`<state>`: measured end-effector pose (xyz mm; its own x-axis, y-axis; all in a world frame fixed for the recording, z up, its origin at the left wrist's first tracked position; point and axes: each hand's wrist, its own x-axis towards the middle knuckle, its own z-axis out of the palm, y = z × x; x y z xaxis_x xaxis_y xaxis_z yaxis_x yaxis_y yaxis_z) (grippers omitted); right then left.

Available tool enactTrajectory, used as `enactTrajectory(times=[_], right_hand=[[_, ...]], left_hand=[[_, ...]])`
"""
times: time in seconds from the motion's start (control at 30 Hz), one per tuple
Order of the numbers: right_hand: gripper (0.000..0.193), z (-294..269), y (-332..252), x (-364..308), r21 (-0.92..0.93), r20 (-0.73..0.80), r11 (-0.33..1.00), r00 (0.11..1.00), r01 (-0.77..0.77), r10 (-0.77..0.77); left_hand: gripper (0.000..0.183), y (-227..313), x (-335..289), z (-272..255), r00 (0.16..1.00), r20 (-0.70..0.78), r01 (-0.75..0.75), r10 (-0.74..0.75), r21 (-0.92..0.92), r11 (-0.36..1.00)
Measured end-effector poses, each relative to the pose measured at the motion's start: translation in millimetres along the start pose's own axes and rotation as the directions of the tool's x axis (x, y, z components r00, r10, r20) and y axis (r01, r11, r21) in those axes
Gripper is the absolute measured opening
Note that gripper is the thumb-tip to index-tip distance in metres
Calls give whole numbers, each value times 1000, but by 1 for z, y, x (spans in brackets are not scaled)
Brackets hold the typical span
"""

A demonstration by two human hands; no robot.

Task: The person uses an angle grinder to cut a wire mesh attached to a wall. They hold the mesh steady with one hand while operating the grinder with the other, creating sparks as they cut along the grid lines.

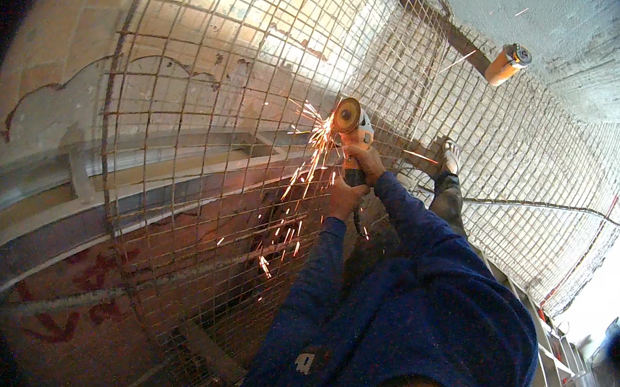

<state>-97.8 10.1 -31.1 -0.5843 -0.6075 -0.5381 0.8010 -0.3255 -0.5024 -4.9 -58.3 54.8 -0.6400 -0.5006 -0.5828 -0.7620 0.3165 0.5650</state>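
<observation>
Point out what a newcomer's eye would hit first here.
First, the bright sparks beside the disc of the angle grinder, near the picture's middle, gripped by the left hand and right hand. Then the wire mesh stretching to both sides, and the orange cylinder at upper right.

A wide camera is sitting on the person's head. It is looking down, close over the blue shirt (418,310) and farther out to the wire mesh (199,122).
</observation>
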Motion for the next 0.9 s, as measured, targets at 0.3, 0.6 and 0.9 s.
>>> enactTrajectory(times=[0.3,0.6,0.9], right_hand=[[24,16,-15,-17,-1,-16,1000,999,30,-30],[22,4,-8,-9,-64,47,996,997,67,-64],[35,-6,-3,-6,4,165,971,957,-240,237]], left_hand=[[45,-4,-7,0,1000,29,2,2,-136,991],[36,-8,0,6,998,14,-51,53,-106,993],[49,-36,10,15,999,-41,-30,28,-48,998]])
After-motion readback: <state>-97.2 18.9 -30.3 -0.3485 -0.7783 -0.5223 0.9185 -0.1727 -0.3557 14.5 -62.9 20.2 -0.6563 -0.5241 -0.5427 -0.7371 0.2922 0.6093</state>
